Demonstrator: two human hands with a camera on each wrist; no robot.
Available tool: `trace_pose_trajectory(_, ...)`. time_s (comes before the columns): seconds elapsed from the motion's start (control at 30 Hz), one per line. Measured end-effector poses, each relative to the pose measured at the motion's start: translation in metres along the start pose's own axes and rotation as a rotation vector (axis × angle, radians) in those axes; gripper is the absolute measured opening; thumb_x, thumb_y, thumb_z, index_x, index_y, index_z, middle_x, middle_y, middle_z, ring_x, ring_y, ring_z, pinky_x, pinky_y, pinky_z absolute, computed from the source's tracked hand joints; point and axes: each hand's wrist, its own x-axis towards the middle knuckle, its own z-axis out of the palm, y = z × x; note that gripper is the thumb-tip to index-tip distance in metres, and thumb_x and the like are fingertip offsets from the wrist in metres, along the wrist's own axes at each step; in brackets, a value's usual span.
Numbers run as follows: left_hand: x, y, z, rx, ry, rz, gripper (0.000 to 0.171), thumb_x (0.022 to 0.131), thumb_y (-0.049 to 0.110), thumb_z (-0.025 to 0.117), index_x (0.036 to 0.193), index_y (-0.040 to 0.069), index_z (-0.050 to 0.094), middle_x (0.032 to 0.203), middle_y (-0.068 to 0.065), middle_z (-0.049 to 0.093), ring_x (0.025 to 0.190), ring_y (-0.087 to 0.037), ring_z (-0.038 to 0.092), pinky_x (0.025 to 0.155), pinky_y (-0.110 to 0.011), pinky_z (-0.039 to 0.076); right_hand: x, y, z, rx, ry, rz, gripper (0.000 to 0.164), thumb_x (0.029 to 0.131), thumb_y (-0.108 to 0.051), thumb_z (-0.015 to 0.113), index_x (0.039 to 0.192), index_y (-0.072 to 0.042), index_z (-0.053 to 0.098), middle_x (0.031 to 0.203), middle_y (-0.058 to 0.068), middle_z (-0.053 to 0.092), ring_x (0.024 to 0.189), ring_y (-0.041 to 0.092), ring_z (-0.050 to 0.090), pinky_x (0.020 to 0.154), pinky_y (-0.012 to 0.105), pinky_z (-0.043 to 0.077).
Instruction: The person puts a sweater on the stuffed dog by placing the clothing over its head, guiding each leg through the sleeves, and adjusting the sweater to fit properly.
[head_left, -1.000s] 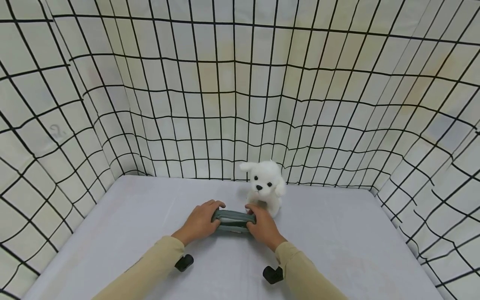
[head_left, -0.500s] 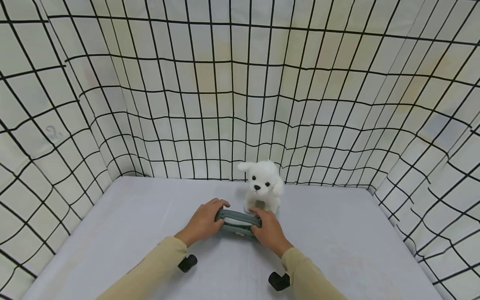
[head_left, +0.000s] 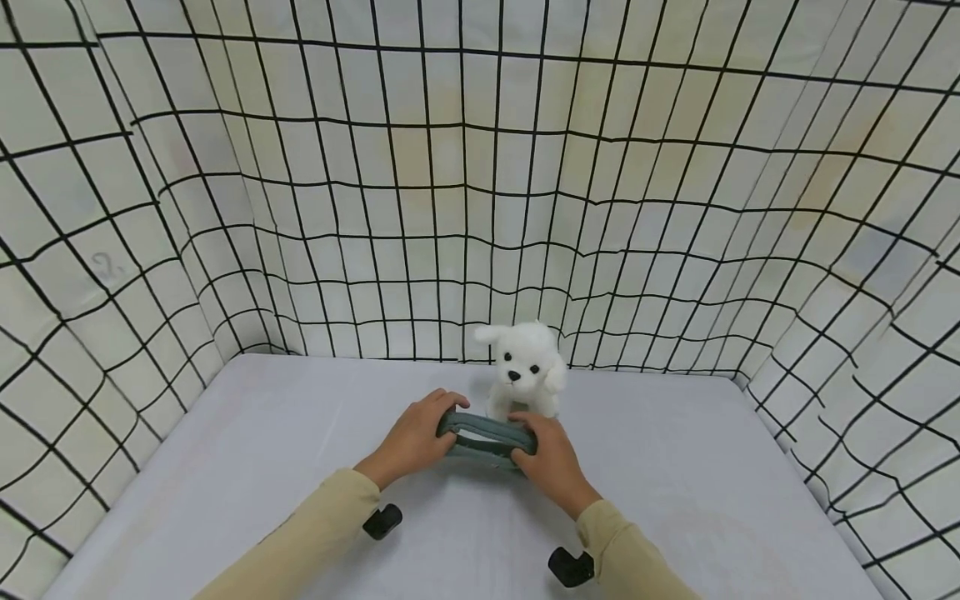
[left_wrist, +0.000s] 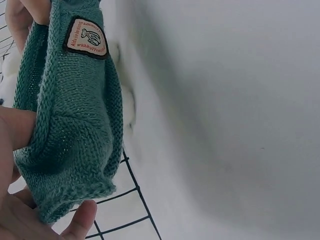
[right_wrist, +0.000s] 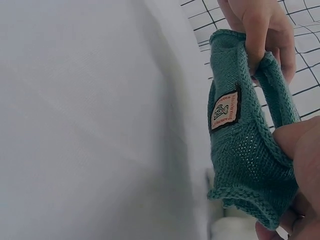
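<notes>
Both hands hold a small teal knitted garment [head_left: 487, 429] just above the white table, in front of a white plush dog [head_left: 525, 358]. My left hand [head_left: 416, 433] grips its left end and my right hand [head_left: 555, 458] its right end, thumbs on the near side. Between them the opening is spread into a long slot. A sewn patch with a small drawing [left_wrist: 87, 37] shows on the knit in both wrist views. The dog sits upright facing me, its lower body partly hidden behind the right hand and the garment.
Black wire grid panels [head_left: 465, 185] stand against white walls at the back and both sides of the table [head_left: 675, 483]. Black wrist-worn pieces, one under the left sleeve [head_left: 382, 522] and one by the right [head_left: 572, 567], hang close over the tabletop.
Both hands have shifted a little to the right and away from me with the garment. It is now stretched slightly wider and slants down to the right. The plush dog stays in place.
</notes>
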Motion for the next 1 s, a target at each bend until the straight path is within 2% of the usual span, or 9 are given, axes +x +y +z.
trace_pose_trajectory(0.17, 0.003, 0.002, -0.001, -0.032, -0.002, 0.008, 0.035, 0.082, 0.002, 0.066, 0.114, 0.018, 0.061, 0.103, 0.003, 0.059, 0.088, -0.012, 0.055, 0.082, -0.035, 0.049, -0.003, -0.001, -0.007, 0.001, 0.033, -0.02, 0.04, 0.084, -0.008, 0.067, 0.123, -0.013, 0.062, 0.105, 0.003, 0.063, 0.093, 0.016, 0.05, 0.082, 0.037, 0.045)
trace_pose_trajectory(0.33, 0.006, 0.003, -0.002, -0.077, 0.01, 0.036, 0.032, 0.082, 0.0, 0.066, 0.108, 0.017, 0.06, 0.103, 0.004, 0.059, 0.093, -0.011, 0.055, 0.087, -0.035, 0.049, -0.006, -0.006, -0.013, 0.034, 0.052, -0.017, 0.039, 0.085, -0.007, 0.066, 0.123, -0.014, 0.062, 0.106, 0.004, 0.061, 0.094, 0.016, 0.05, 0.083, 0.038, 0.045)
trace_pose_trajectory(0.5, 0.009, 0.008, -0.005, -0.123, 0.03, 0.082, 0.034, 0.081, -0.003, 0.065, 0.11, 0.014, 0.059, 0.107, 0.001, 0.061, 0.098, -0.011, 0.056, 0.09, -0.037, 0.05, -0.008, -0.01, -0.02, 0.049, 0.077, -0.036, 0.04, 0.086, -0.007, 0.065, 0.125, -0.015, 0.06, 0.107, 0.005, 0.061, 0.095, 0.016, 0.051, 0.082, 0.038, 0.046)
trace_pose_trajectory(0.7, 0.014, 0.012, -0.006, -0.149, 0.053, 0.112, 0.036, 0.081, -0.004, 0.065, 0.112, 0.013, 0.058, 0.111, -0.001, 0.061, 0.102, -0.013, 0.058, 0.092, -0.038, 0.05, -0.006, -0.01, -0.027, 0.054, 0.155, -0.083, 0.042, 0.084, -0.007, 0.07, 0.124, -0.014, 0.06, 0.103, 0.003, 0.063, 0.093, 0.015, 0.051, 0.081, 0.037, 0.047)
trace_pose_trajectory(1.0, 0.028, 0.017, -0.004, -0.17, 0.07, 0.129, 0.035, 0.081, -0.003, 0.065, 0.112, 0.012, 0.058, 0.11, -0.002, 0.061, 0.101, -0.014, 0.056, 0.092, -0.038, 0.049, 0.002, -0.013, -0.035, 0.049, 0.207, -0.141, 0.045, 0.082, -0.026, 0.077, 0.123, -0.014, 0.062, 0.111, 0.002, 0.064, 0.095, 0.014, 0.053, 0.081, 0.036, 0.048)
